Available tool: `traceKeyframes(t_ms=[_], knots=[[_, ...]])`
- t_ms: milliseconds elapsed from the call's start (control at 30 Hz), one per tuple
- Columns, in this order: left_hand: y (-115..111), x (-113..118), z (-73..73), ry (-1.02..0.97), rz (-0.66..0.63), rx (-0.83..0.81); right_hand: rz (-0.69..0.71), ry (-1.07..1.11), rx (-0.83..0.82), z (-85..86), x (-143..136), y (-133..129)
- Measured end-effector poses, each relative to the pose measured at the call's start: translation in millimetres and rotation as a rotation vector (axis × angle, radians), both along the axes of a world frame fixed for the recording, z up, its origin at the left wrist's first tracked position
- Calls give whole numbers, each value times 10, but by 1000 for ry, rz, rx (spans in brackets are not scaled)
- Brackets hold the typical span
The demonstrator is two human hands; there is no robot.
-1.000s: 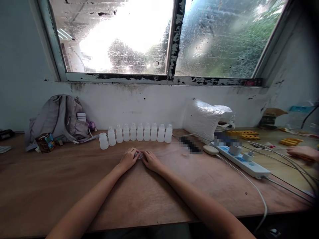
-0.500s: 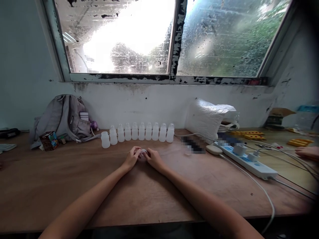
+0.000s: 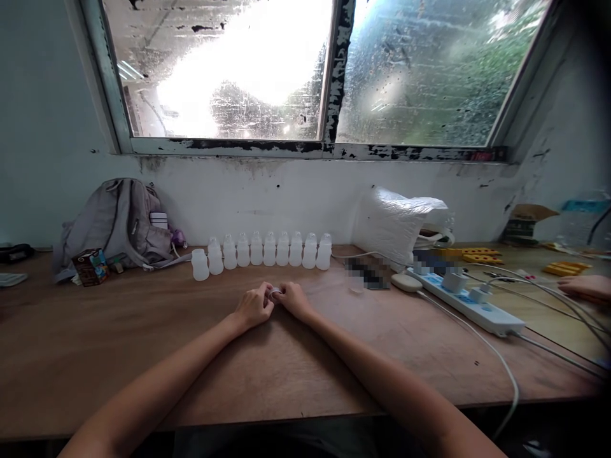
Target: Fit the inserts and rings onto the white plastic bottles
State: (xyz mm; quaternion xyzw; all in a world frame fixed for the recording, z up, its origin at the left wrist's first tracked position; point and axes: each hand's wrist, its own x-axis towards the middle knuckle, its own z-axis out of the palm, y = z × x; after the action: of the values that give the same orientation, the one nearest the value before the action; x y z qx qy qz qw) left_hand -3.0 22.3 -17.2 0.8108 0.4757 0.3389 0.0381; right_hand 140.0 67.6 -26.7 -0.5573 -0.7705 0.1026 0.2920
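My left hand (image 3: 255,306) and my right hand (image 3: 294,301) meet over the middle of the table, with fingers closed from both sides on a small white ring (image 3: 274,292). Fingertips hide much of the ring, so its finer shape cannot be made out. Behind my hands, several frosted white baby bottles (image 3: 256,249) stand upright in a slightly curved row. At the left end, one bottle (image 3: 200,267) has an uncovered neck and lacks the clear domed top seen on the others.
A grey backpack (image 3: 119,222) and a small brown carton (image 3: 90,267) lie left. Toward the right are a white plastic bag (image 3: 389,222), a round pale device (image 3: 406,282), a power strip (image 3: 470,308) with cables, and yellow parts (image 3: 566,268). Another person's hand (image 3: 585,287) shows at the far right.
My left hand has turned, its fingers now more curled around the ring. The right hand has barely changed. The whole view has shifted slightly.
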Motion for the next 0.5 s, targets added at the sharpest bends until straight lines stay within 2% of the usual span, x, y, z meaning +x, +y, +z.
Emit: traceKeyframes(t_ms=[233,500], knots=[[-17,21,-1,25,4,22,-60,-50,25,6,-28,-20],[-4,29,7,12,2,30,-43,-1,51,-11,-18,-18]])
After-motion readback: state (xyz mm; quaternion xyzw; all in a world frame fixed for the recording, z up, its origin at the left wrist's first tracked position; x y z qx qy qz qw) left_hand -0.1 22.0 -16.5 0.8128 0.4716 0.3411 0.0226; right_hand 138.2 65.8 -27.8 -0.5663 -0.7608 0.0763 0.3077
